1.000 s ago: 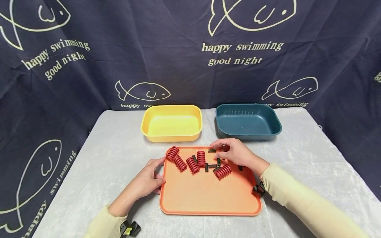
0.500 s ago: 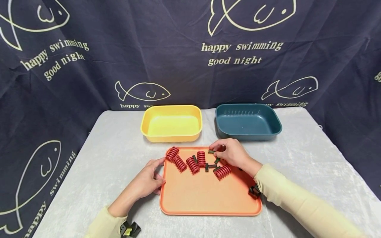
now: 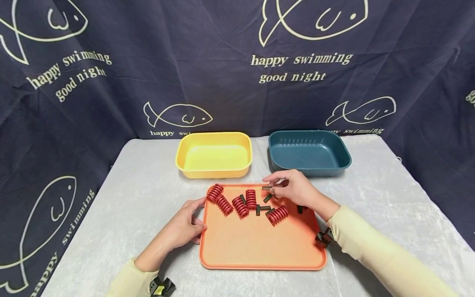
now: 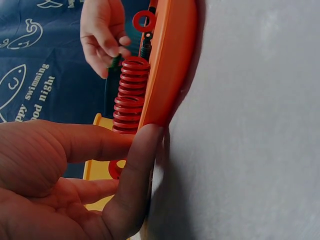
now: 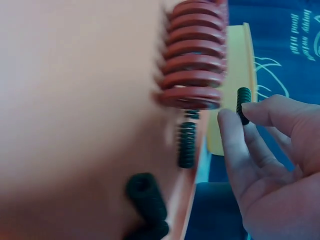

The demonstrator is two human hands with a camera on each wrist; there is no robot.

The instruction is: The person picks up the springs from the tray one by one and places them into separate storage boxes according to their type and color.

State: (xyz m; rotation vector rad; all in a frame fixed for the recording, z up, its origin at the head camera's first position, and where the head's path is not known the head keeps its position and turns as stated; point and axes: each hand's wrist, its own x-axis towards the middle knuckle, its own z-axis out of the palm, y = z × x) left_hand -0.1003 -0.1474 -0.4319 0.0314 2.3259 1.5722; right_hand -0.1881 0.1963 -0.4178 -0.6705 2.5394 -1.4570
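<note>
My right hand is over the tray's far edge, pinching a small dark green spring between thumb and fingertips. Just below those fingertips, another small green spring lies slanted. My left hand grips the left rim of the orange tray; the left wrist view shows its fingers against the tray's outer wall. Across the tray's far half lie several large red springs and several small dark springs, some partly hidden by red ones or by my right hand.
Behind the tray stand a yellow bin on the left and a dark blue bin on the right. A grey cloth covers the table, and a navy fish-print curtain hangs behind it.
My right hand shifted slightly left, then back right and a little up, with the small spring. The small green spring beneath its fingertips turned from upright to slanted. My left hand stayed put.
</note>
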